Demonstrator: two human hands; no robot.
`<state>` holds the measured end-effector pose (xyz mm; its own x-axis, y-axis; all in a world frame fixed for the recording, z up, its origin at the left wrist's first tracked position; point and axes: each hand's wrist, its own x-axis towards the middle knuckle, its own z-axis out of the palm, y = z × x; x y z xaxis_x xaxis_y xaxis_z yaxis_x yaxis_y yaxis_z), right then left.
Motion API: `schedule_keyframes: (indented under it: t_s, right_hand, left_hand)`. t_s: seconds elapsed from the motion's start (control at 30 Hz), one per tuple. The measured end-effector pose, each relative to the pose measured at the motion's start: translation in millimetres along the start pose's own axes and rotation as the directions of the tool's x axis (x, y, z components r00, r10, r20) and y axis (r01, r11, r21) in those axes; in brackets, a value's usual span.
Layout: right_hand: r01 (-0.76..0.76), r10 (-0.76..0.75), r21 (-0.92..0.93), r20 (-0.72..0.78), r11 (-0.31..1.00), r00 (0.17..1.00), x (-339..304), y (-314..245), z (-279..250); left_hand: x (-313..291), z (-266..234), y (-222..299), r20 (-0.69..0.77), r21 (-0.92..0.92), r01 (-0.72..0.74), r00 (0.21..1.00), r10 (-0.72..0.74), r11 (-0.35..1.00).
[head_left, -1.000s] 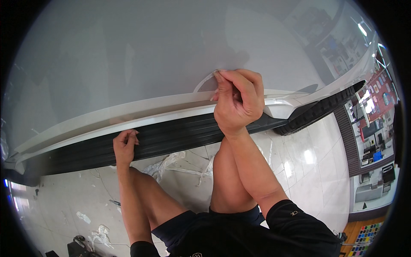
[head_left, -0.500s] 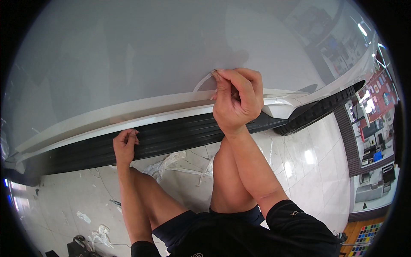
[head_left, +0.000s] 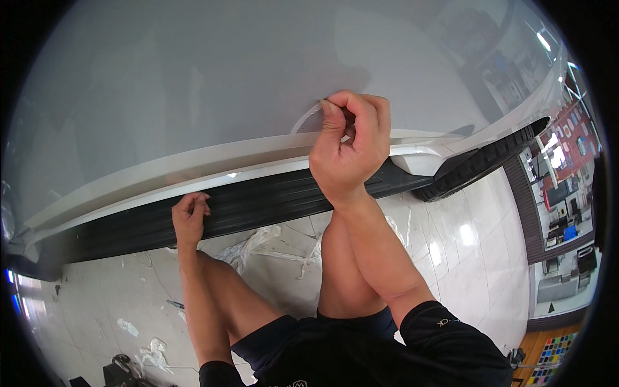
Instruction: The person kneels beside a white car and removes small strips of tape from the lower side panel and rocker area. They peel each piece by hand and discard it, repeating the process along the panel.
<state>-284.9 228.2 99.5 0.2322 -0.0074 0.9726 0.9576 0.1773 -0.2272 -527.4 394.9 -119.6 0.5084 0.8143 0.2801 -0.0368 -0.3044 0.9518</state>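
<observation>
My right hand (head_left: 351, 142) is closed in a pinch in front of a car's glossy grey side panel (head_left: 219, 84). Between its thumb and fingers is the upper end of a thin, pale film strip (head_left: 304, 119). The strip curves down toward the white lower edge of the panel. Lower and to the left, my left hand (head_left: 189, 219) is by the black ribbed running board (head_left: 267, 197), its fingers curled together. Whatever those fingers hold, if anything, is hidden.
Crumpled white film scraps (head_left: 251, 248) lie on the tiled floor between my legs, with more scraps (head_left: 155, 355) at lower left. A tyre (head_left: 483, 161) shows beyond the running board's right end. Shelves and a colour sample board (head_left: 558, 351) stand at far right.
My right hand has shifted slightly up and left, still pinching the strip, and its wrist has turned a little. My left hand has barely moved.
</observation>
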Motion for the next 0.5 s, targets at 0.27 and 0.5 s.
schedule_keyframes:
  t_s: [0.27, 0.5]
  right_hand:
    - [-0.005, 0.005, 0.021, -0.018, 1.000, 1.000, -0.1, 1.1, -0.4]
    - [-0.095, 0.096, 0.164, 0.001, 0.982, 0.995, -3.3, 3.1, -6.8]
  left_hand:
    - [-0.9, 1.7, 2.0, 0.000, 0.015, -0.007, 1.000, 0.007, 1.000]
    - [-0.7, 2.0, 0.0, -0.002, 0.008, 0.003, 1.000, -0.003, 1.000]
